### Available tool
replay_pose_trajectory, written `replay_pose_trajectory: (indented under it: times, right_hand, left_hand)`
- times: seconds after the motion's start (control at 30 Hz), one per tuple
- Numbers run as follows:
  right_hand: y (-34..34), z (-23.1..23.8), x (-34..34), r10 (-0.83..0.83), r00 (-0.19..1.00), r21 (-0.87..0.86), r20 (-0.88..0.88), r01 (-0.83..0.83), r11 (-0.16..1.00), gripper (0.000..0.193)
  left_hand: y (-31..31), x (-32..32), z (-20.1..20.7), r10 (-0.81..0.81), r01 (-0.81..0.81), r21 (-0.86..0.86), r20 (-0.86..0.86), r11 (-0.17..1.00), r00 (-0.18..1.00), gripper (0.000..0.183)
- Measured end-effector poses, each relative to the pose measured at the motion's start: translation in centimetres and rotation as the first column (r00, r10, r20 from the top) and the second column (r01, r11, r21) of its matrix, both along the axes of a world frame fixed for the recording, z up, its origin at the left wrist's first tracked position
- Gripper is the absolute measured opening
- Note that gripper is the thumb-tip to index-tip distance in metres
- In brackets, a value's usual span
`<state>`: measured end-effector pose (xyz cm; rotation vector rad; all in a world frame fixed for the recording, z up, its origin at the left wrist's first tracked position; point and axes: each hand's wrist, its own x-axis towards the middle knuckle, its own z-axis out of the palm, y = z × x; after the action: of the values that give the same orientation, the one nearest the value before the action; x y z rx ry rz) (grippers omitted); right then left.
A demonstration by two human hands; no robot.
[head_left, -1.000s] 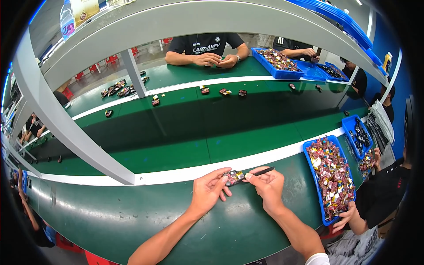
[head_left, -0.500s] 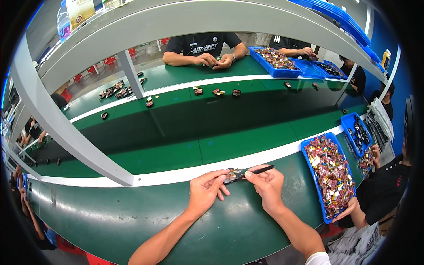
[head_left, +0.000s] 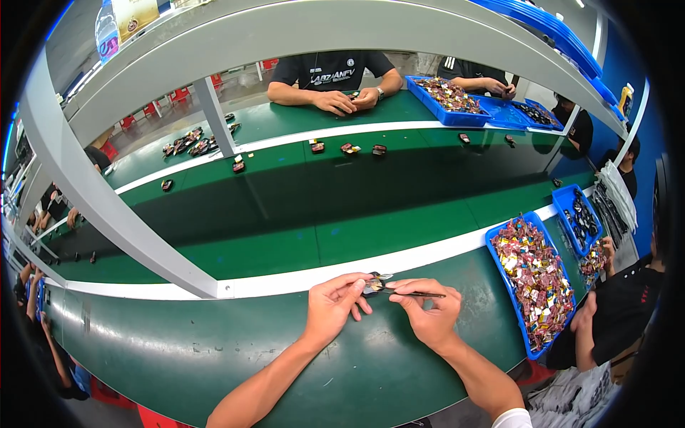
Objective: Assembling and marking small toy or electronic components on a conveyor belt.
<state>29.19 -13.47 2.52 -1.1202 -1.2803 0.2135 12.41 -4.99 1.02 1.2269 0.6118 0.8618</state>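
Over the green bench, my left hand (head_left: 330, 308) pinches a small black-cased part (head_left: 372, 284) between thumb and fingers. Its inside looks pale and shiny, but the details are too small to tell. From the right, my right hand (head_left: 432, 311) grips a slim dark tool (head_left: 427, 294) that looks like tweezers. The tool lies nearly level, with its tip at the part and its rear end sticking out past my fingers. My fingertips partly cover both the part and the tool.
To my right stands a blue tray (head_left: 491, 235) heaped with small reddish pieces, and behind it a blue tray (head_left: 559, 196) of black parts. A green conveyor (head_left: 285, 246) carries scattered small parts. A grey post (head_left: 107, 192) rises at left. Co-workers sit opposite and at right.
My right hand has tipped the tool from slanting upward to nearly level. Parts on the conveyor have shifted slightly left. The co-worker's hand at right has come off the tray edge.
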Motion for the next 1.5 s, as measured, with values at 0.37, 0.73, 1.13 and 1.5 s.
replay_pose_trajectory:
  times: [0.37, 0.73, 1.13, 1.5]
  right_hand:
    - [-0.7, 0.5, 0.6, 0.000, 0.991, -0.187, -0.132, -0.024, 0.982, 0.013]
    - [-0.6, 1.1, 0.6, -0.056, 0.727, -0.348, -0.684, -0.257, 0.902, 0.014]
    - [-0.3, 1.2, 0.2, 0.003, 0.809, -0.203, -0.588, -0.150, 0.968, 0.013]
    - [-0.3, 0.1, 0.4, -0.012, 0.918, -0.189, -0.397, -0.068, 0.980, 0.013]
  left_hand:
    - [-0.1, 0.1, 0.0, -0.024, 0.024, 0.025, -0.006, 0.999, 1.000, 0.023]
    - [0.1, -0.1, -0.1, 0.009, -0.009, 0.004, 0.052, 1.000, 0.999, 0.021]
    - [-0.1, -0.1, 0.0, -0.005, 0.006, 0.019, -0.038, 1.000, 0.999, 0.023]
    - [0.4, -0.2, -0.1, -0.023, 0.023, 0.002, 0.089, 1.000, 0.996, 0.021]
